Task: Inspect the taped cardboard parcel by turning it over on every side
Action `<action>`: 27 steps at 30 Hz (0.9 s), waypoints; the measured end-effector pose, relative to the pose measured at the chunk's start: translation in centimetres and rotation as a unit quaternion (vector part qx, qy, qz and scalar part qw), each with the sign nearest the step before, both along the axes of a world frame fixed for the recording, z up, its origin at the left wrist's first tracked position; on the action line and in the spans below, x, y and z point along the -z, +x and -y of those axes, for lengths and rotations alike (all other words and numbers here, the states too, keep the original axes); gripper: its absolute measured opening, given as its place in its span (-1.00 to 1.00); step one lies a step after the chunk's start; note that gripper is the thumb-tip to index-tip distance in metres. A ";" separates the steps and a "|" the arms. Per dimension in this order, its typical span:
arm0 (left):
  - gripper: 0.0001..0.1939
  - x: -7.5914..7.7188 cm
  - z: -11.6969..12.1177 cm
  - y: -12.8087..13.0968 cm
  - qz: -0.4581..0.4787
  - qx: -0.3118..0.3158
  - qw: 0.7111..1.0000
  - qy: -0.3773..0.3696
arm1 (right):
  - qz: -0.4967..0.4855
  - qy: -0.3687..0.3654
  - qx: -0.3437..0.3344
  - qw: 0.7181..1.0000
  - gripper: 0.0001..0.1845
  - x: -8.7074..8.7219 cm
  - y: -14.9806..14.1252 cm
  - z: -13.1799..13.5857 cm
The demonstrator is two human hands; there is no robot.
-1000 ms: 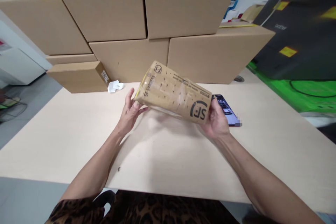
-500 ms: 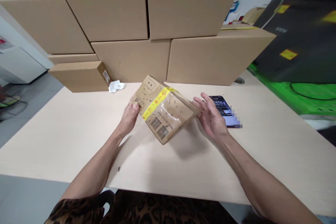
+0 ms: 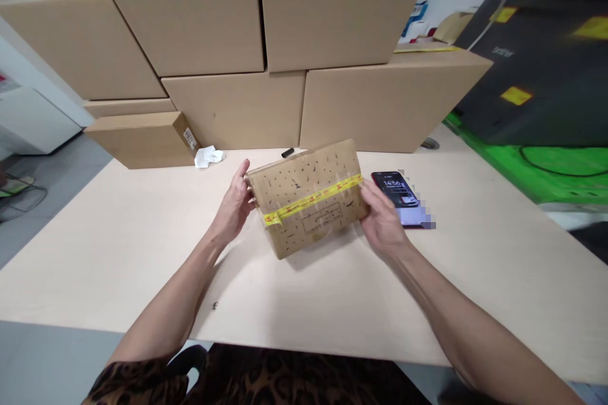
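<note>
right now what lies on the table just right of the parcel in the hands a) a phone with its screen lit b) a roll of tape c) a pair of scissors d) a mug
a: a phone with a lit screen lies flat on the table, just right of the right hand that grips the parcel.

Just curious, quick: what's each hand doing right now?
Left hand: closed on the box, left end.
Right hand: closed on the box's right end.

Two bare forearms, no sleeves below the elbow. Left hand (image 3: 232, 205) and right hand (image 3: 382, 221) bare: no gloves, rings, watch or wristbands visible. Leopard-print garment (image 3: 266, 376) along the near edge: brown and tan ground, black irregular spots, extending from near left to centre. Fingernails short, unpainted as far as visible.
</note>
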State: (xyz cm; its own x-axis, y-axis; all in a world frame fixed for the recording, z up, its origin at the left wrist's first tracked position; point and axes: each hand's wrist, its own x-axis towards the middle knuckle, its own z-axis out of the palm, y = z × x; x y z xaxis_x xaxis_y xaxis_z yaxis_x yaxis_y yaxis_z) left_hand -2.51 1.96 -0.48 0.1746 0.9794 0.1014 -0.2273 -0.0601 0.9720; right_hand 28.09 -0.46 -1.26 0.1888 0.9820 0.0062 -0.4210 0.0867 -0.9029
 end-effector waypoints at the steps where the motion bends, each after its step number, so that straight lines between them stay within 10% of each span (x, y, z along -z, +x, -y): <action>1: 0.09 0.1 0.0 -0.1 -0.009 0.010 1.000 0.005 | 0.014 0.000 -0.016 1.000 -0.54 0.0 -0.2 0.2; 13: 0.05 -0.9 1.0 0.7 0.023 -0.047 0.989 0.136 | -0.030 0.036 0.024 0.999 -0.29 -0.5 0.0 0.5; 18: 0.03 0.3 1.6 2.6 0.071 -0.105 0.985 0.113 | -0.072 0.023 -0.090 0.993 -0.15 0.0 -1.5 1.9; 27: 0.04 1.2 3.9 4.6 -0.065 0.040 0.983 0.168 | -0.082 -0.011 -0.029 0.996 -0.59 2.6 -0.1 0.8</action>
State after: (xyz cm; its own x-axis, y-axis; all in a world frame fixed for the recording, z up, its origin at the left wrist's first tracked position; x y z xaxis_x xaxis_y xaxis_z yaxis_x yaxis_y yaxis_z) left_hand 2.05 -1.91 -1.71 0.2822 0.8768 0.3893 -0.1194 -0.3705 0.9211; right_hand 27.98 -1.26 -3.82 0.1295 0.9907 -0.0412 -0.5665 0.0399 -0.8231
